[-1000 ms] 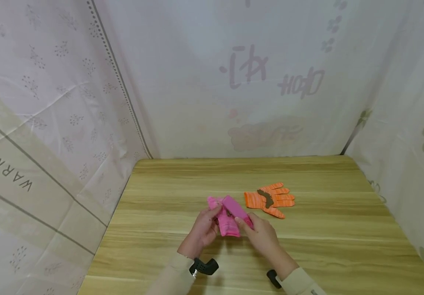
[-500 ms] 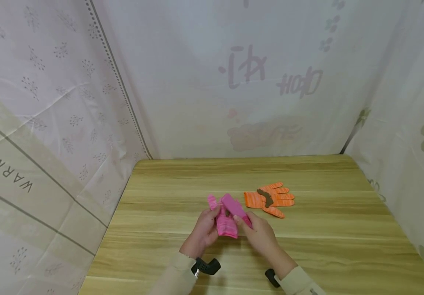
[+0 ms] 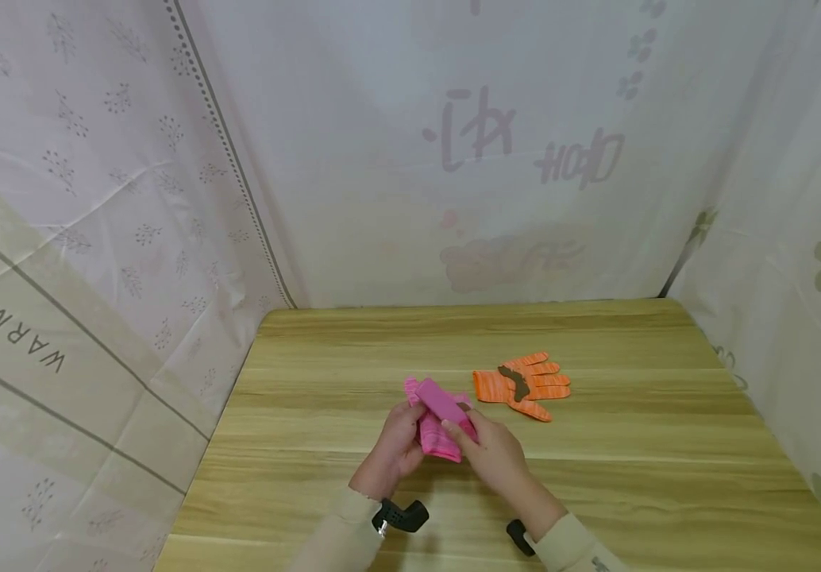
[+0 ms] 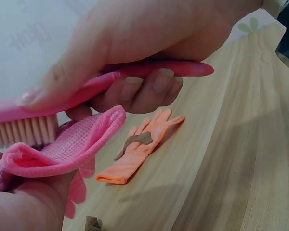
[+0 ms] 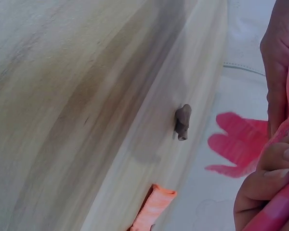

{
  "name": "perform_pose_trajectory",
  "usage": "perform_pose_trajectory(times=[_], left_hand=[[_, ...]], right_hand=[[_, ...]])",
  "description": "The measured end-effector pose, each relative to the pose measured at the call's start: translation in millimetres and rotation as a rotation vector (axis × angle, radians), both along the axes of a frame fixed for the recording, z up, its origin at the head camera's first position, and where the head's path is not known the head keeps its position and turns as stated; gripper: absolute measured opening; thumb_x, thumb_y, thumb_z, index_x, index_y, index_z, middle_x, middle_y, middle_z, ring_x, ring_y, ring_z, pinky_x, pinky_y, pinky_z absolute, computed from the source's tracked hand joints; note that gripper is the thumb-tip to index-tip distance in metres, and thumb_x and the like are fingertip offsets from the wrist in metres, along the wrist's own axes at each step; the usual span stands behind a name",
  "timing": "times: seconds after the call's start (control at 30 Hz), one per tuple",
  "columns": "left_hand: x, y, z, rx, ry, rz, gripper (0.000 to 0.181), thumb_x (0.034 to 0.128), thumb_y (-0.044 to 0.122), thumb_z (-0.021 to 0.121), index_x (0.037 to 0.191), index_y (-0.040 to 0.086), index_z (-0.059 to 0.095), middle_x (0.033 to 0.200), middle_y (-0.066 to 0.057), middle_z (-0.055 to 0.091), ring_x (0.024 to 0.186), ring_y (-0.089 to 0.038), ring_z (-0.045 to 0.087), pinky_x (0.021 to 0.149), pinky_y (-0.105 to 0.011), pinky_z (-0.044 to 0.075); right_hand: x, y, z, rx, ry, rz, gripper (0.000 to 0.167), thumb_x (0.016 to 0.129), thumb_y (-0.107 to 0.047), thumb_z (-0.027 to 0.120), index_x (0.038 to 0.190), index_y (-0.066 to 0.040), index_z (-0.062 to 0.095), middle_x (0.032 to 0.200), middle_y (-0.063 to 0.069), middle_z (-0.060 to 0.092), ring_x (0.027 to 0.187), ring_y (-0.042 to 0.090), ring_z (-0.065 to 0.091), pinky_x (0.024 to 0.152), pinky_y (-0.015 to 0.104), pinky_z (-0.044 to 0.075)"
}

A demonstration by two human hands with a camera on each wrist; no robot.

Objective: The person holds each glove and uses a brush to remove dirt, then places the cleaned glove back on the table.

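Note:
In the head view the left hand (image 3: pixel 394 446) holds a pink knitted glove (image 3: pixel 441 442), cuff toward the person. The right hand (image 3: pixel 498 454) grips a pink brush (image 3: pixel 442 402) laid across the glove. Seen from the left wrist, the right hand's (image 4: pixel 130 43) thumb lies on the back of the brush (image 4: pixel 82 91), its fingers are curled round the handle, and the pale bristles (image 4: pixel 26 131) meet the glove (image 4: pixel 72 144). Pink glove fingers (image 5: pixel 238 144) hang free in the right wrist view.
An orange glove (image 3: pixel 542 387) with a brown patch (image 3: pixel 515 383) lies flat on the wooden table (image 3: pixel 353 342), right of the hands. A small brown lump (image 5: pixel 182 122) rests on the table in the right wrist view. Printed cloth (image 3: pixel 382 159) hangs around the table.
The brush and right hand have moved a little to the left over the pink glove. Within the left hand's hold, the pink glove has turned slightly since the earliest frame.

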State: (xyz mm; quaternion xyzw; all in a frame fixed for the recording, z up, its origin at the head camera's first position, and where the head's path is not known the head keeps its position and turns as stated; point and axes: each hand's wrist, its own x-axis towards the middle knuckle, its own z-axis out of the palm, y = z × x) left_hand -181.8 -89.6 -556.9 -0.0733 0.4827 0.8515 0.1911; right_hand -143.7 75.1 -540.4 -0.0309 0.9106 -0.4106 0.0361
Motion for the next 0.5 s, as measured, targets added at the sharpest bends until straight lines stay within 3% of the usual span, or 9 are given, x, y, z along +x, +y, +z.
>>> perform_pose_trajectory(times=[0.1,0.2,0.33,0.5], left_hand=[[-0.2,0.5,-0.4,0.003,-0.011,0.006,0.041,0.1103,0.017,0.037,0.14,-0.01,0.043,0.13,-0.013,0.063,0.121,-0.015,0.062,0.103,-0.029,0.052],[0.0,0.1,-1.0,0.015,-0.02,0.008,0.04,0.1103,0.018,0.038,0.139,-0.01,0.043,0.127,-0.012,0.066,0.119,-0.015,0.064,0.103,-0.03,0.053],[1.1,-1.7,-0.4,0.036,-0.019,0.005,0.039,0.1103,0.017,0.038,0.137,-0.01,0.043,0.119,-0.009,0.069,0.111,-0.013,0.068,0.099,-0.029,0.055],[2.8,-4.5,0.4,0.024,0.001,-0.006,0.039,0.1105,0.017,0.037,0.137,-0.011,0.043,0.109,-0.006,0.072,0.102,-0.011,0.071,0.092,-0.028,0.058]], right_hand=[[0.4,3,-1.8,0.031,0.006,-0.009,0.068,0.096,-0.065,0.052,0.136,-0.011,0.062,0.095,0.008,0.068,0.076,0.017,0.055,0.064,0.031,0.042],[0.2,6,-3.3,0.049,0.007,-0.009,0.061,0.095,-0.067,0.053,0.116,-0.011,0.068,0.085,0.007,0.064,0.07,0.016,0.052,0.059,0.029,0.039],[0.5,9,-4.4,0.05,-0.004,-0.007,0.051,0.095,-0.066,0.053,0.095,-0.016,0.062,0.066,0.0,0.045,0.058,0.014,0.041,0.051,0.027,0.029],[1.9,11,-4.0,0.07,0.018,-0.007,0.047,0.095,-0.064,0.055,0.091,-0.017,0.06,0.064,-0.003,0.043,0.057,0.012,0.039,0.051,0.026,0.029]])
